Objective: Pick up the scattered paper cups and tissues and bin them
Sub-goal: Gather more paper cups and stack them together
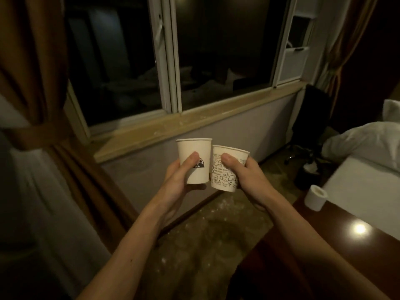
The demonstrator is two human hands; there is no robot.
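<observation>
the left hand curls its fingers round a white paper cup with a dark logo. the right hand grips a white paper cup printed with line drawings. both are upright and just beside each other, probably gathered for one trip. farther right, what seems a small dark bin stands on the floor by the bed.

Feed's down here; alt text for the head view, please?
The left hand grips a white paper cup with a small dark logo, and the right hand a doodle-printed paper cup, side by side before a dark window. A toilet paper roll stands on the dark wooden table at right.
</observation>
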